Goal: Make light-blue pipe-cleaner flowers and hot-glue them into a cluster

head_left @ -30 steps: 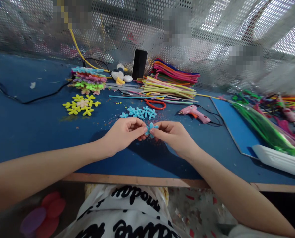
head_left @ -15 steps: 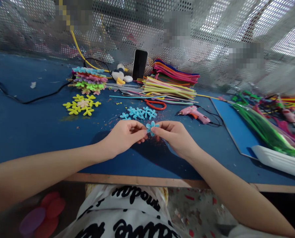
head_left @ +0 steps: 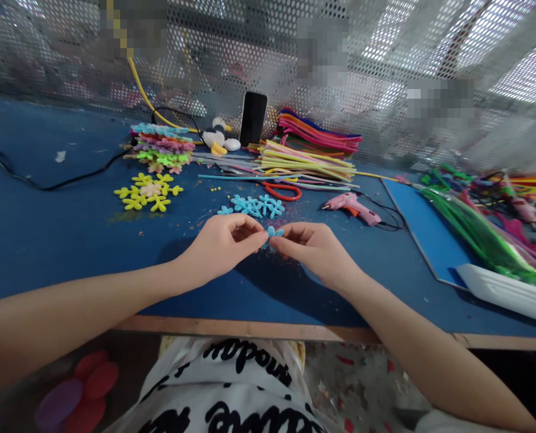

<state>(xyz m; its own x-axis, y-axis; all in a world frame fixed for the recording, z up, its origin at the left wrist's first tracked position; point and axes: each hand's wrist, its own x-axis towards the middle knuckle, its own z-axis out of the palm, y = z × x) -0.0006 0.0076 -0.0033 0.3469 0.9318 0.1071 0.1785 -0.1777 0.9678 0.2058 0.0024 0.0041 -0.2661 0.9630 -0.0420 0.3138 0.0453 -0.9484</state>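
A small blue pipe-cleaner flower (head_left: pixel 273 233) is pinched between my two hands, just above the table near its front edge. My left hand (head_left: pixel 225 243) grips its left side with thumb and forefinger. From the other side my right hand (head_left: pixel 315 249) holds it the same way, and the fingertips cover much of its lower part. Right behind the hands lie several blue pipe-cleaner pieces (head_left: pixel 253 205) shaped like little branches. Farther left rests a yellow pipe-cleaner snowflake (head_left: pixel 148 191) with a pale pink centre.
Red-handled scissors (head_left: pixel 286 192) and a pink glue gun (head_left: pixel 353 207) lie behind and right of my hands. Farther back are bundled pipe cleaners (head_left: pixel 308 162), a leaning phone (head_left: pixel 253 117) and stacked coloured snowflakes (head_left: pixel 162 147). A white tray (head_left: pixel 506 294) sits at right.
The blue flower has tilted between my fingers, so less of its face shows. My fingertips have come closer together around it. The things on the table stay put.
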